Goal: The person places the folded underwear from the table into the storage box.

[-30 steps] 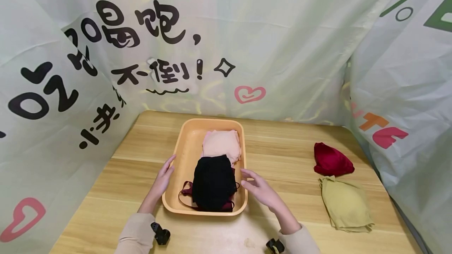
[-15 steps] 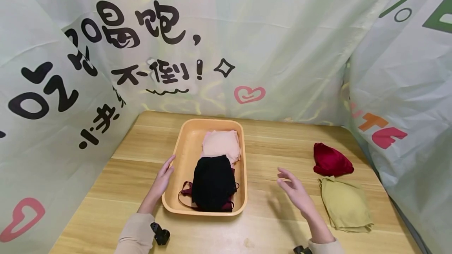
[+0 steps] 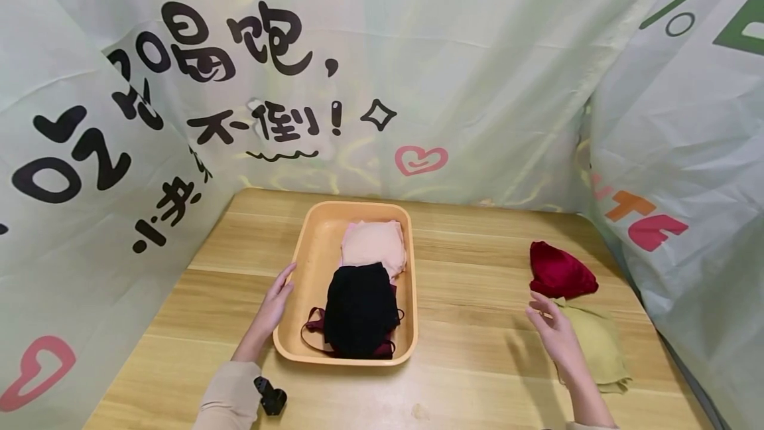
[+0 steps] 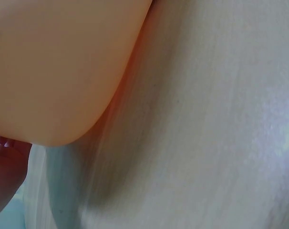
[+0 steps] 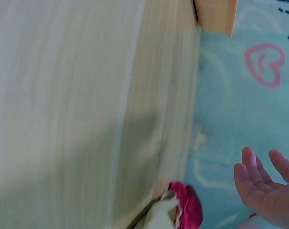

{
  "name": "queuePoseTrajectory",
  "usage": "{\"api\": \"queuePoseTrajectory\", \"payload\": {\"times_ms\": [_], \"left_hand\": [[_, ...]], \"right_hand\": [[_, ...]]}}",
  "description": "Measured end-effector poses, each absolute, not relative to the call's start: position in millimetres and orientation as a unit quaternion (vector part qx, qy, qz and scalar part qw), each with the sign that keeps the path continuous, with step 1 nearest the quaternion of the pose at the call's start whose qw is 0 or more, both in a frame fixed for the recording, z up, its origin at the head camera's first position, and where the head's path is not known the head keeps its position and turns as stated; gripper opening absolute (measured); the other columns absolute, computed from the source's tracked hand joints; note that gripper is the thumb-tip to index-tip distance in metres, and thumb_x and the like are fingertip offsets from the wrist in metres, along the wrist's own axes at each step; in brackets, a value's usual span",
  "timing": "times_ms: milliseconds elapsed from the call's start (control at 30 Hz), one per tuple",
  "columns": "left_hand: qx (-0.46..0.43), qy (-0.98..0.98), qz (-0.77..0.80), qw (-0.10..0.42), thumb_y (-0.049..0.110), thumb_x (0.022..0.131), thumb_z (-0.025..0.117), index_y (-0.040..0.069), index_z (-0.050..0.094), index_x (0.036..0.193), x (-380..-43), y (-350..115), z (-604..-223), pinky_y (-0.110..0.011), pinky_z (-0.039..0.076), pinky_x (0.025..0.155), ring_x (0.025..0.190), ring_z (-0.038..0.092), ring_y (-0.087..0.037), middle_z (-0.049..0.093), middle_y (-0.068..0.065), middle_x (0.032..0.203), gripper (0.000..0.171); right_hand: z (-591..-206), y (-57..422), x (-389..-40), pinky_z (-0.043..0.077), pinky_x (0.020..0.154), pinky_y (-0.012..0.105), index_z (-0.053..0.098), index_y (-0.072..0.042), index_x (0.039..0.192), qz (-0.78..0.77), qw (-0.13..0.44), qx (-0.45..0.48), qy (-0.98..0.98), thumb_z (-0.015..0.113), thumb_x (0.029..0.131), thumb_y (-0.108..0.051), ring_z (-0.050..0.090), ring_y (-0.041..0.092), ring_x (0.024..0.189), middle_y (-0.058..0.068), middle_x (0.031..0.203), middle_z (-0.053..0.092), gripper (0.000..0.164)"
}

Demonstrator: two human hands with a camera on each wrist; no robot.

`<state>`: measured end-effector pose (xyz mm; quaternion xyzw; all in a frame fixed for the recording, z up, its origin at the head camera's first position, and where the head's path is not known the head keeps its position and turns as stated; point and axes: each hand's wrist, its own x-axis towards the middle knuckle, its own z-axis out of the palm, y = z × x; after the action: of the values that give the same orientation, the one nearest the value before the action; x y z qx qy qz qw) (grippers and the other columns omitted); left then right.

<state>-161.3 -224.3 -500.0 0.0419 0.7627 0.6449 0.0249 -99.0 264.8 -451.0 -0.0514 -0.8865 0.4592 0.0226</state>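
My left hand (image 3: 273,304) rests against the left wall of an orange plastic tray (image 3: 313,251), fingers nearly straight. In the left wrist view the hand (image 4: 8,167) shows only partly, at the tray's underside corner. Inside the tray are a pink folded bra (image 3: 374,244), a black folded garment (image 3: 360,310) and, partly under the black one, a dark red garment with thin straps (image 3: 384,350). Over the left part of a yellow-green folded bra (image 3: 597,344) is my right hand (image 3: 558,337), holding nothing, its fingers loosely bent. A crimson folded bra (image 3: 560,271) lies just behind it.
Everything sits on a wooden table (image 3: 465,251). Printed cloth curtains (image 3: 477,85) enclose its back and sides. A black device (image 3: 271,397) is at the left sleeve (image 3: 229,393).
My right hand has left the tray's right side and moved rightward to above the yellow-green bra. The left hand and the tray have stayed put.
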Motion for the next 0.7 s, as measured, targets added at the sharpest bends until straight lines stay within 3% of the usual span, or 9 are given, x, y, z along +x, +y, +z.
{"api": "queuePoseTrajectory", "payload": {"times_ms": [100, 233, 567, 633, 700], "left_hand": [[0.046, 0.765, 0.643, 0.02, 0.006, 0.099, 0.028, -0.004, 0.02, 0.142, -165.7, -226.8, -510.1, -0.056, 0.008, 0.109, 0.136, 0.005, -0.042, 0.012, -0.026, 0.148, 0.044], [0.052, 0.769, 0.638, 0.007, 0.009, 0.1, 0.028, -0.002, 0.021, 0.143, -169.6, -228.1, -519.2, -0.055, 0.007, 0.109, 0.136, 0.007, -0.04, 0.014, -0.024, 0.149, 0.044], [0.056, 0.767, 0.64, 0.005, 0.009, 0.1, 0.028, -0.002, 0.022, 0.142, -170.8, -229.0, -521.4, -0.055, 0.008, 0.11, 0.137, 0.007, -0.04, 0.014, -0.024, 0.149, 0.044], [0.055, 0.767, 0.64, 0.006, 0.009, 0.1, 0.028, -0.001, 0.022, 0.142, -170.5, -229.1, -520.9, -0.054, 0.008, 0.11, 0.137, 0.006, -0.04, 0.013, -0.023, 0.149, 0.044], [0.054, 0.768, 0.639, 0.005, 0.01, 0.1, 0.028, -0.001, 0.022, 0.142, -170.2, -229.1, -520.6, -0.054, 0.008, 0.11, 0.137, 0.006, -0.04, 0.013, -0.023, 0.149, 0.044]], "right_hand": [[-451.4, 276.3, -95.8, 0.036, 0.068, 0.004, 0.032, 0.007, 0.134, 0.465, 0.033, -0.065, -0.882, 0.04, 0.098, -0.024, 0.033, -0.024, 0.084, 0.026, 0.122, 0.044, 0.048], [-451.3, 290.1, -91.6, 0.035, 0.066, 0.002, 0.032, 0.008, 0.134, 0.456, 0.048, -0.093, -0.884, 0.04, 0.098, -0.027, 0.032, -0.025, 0.083, 0.024, 0.121, 0.043, 0.051], [-460.5, 321.3, -82.4, 0.031, 0.062, -0.002, 0.03, 0.011, 0.135, 0.429, 0.067, -0.148, -0.888, 0.038, 0.098, -0.022, 0.026, -0.026, 0.079, 0.032, 0.122, 0.04, 0.05], [-460.9, 326.3, -81.6, 0.03, 0.062, 0.001, 0.028, 0.01, 0.136, 0.422, 0.055, -0.158, -0.891, 0.035, 0.098, -0.022, 0.037, -0.016, 0.085, 0.033, 0.124, 0.039, 0.05], [-461.0, 329.8, -80.9, 0.03, 0.063, 0.004, 0.026, 0.009, 0.138, 0.416, 0.036, -0.17, -0.893, 0.032, 0.098, -0.022, 0.047, 0.005, 0.097, 0.033, 0.127, 0.036, 0.051]]}}
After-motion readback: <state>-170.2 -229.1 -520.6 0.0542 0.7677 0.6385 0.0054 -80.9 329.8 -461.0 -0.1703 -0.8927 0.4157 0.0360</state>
